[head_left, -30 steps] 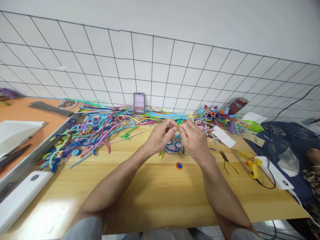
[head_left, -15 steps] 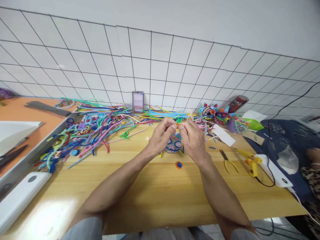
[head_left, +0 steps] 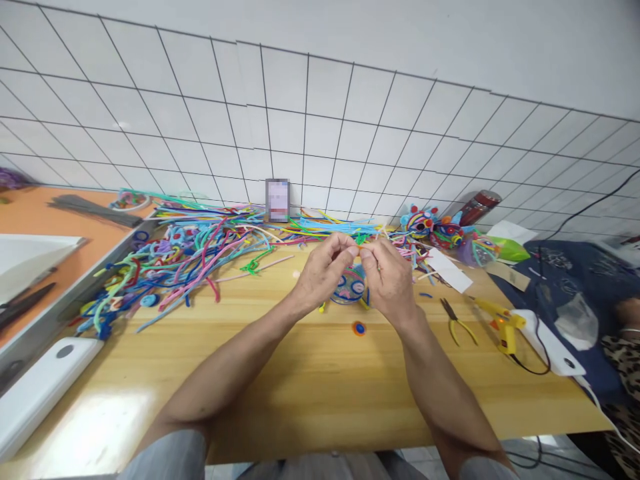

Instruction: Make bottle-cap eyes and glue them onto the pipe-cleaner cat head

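Observation:
Fingertips of my left hand (head_left: pixel 324 272) and my right hand (head_left: pixel 387 275) pinch a small orange pipe cleaner (head_left: pixel 359 247) between them, raised above the table. Most of it is hidden by the fingers. Below and between the hands lies a round blue face piece (head_left: pixel 350 288) made of coiled pipe cleaners, partly covered by both hands. Nearer to me, a small orange ring with a blue centre (head_left: pixel 359 329) rests on the wooden table (head_left: pixel 320 387).
Loose pipe cleaners (head_left: pixel 200 257) heap at the left and back. A phone (head_left: pixel 278 200) leans on the wall. Pliers (head_left: pixel 457 323), a yellow glue gun (head_left: pixel 505 330) and a white power strip (head_left: pixel 555 343) lie right. Finished colourful figures (head_left: pixel 420 223) stand behind. A person's arm (head_left: pixel 627 317) shows far right.
The view has shifted slightly. Both hands stay together over the blue piece, with the orange pipe cleaner still pinched; less of it shows between the fingertips.

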`<action>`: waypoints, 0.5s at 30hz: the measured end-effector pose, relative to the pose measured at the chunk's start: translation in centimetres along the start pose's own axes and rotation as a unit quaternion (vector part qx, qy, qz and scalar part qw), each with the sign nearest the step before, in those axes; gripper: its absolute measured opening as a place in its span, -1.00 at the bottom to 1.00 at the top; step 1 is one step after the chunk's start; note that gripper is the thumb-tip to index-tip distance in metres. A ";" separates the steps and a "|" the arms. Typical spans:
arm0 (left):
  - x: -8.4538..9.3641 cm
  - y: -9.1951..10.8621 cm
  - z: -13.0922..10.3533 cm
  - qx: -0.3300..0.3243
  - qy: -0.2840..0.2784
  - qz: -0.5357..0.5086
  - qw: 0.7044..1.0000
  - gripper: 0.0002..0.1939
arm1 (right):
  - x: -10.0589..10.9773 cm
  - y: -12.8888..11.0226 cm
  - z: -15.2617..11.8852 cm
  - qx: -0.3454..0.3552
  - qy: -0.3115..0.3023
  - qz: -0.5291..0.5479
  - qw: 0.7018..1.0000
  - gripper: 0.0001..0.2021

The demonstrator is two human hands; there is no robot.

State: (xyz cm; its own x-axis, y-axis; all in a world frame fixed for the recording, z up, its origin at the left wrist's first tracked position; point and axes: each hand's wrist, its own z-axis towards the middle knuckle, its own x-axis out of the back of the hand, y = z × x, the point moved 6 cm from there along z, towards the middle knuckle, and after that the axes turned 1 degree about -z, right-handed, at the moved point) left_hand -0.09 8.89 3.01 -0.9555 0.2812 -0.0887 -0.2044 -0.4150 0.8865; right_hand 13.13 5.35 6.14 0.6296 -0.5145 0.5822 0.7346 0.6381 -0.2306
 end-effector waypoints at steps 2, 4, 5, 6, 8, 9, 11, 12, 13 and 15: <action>-0.2 -0.7 0.0 0.020 0.017 -0.038 0.999 -0.67 | -0.1 0.1 -0.1 -0.006 0.009 -0.004 1.000 -0.79; -0.3 -1.0 0.0 0.037 0.011 -0.055 0.998 -0.65 | 0.0 0.1 -0.1 -0.002 0.012 -0.018 1.000 -0.77; -0.3 -1.0 0.0 0.038 0.001 -0.051 0.998 -0.66 | 0.0 0.1 -0.1 0.003 0.010 -0.029 1.000 -0.76; -0.3 -0.8 0.1 0.033 -0.012 -0.038 0.999 -0.69 | 0.1 0.0 -0.1 0.009 0.005 -0.042 0.999 -0.75; 0.0 -0.2 0.2 0.011 -0.038 0.011 0.999 -0.76 | 0.2 -0.1 0.0 0.023 -0.010 -0.067 0.997 -0.74; 0.1 0.2 0.2 -0.002 -0.045 0.040 0.998 -0.80 | 0.3 -0.2 0.0 0.030 -0.018 -0.076 0.996 -0.73; 0.4 0.9 0.2 -0.024 -0.051 0.086 0.995 -0.83 | 0.3 -0.3 0.0 0.036 -0.029 -0.079 0.996 -0.73; 0.5 1.0 0.2 -0.029 -0.048 0.098 0.994 -0.83 | 0.3 -0.3 0.0 0.033 -0.032 -0.071 0.996 -0.73; 0.5 1.1 0.2 -0.031 -0.042 0.100 0.994 -0.83 | 0.3 -0.2 0.0 0.029 -0.032 -0.058 0.997 -0.74; 0.4 1.0 0.0 -0.024 -0.022 0.081 0.996 -0.82 | 0.1 -0.2 0.0 0.013 -0.026 -0.025 0.999 -0.76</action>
State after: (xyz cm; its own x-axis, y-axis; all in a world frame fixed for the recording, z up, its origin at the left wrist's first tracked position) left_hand -0.68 8.60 3.86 -0.9667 0.2450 0.0741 -0.0602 -0.4992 0.8644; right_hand 13.09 5.18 6.24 0.5781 -0.5150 0.6328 0.7570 0.6280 -0.1805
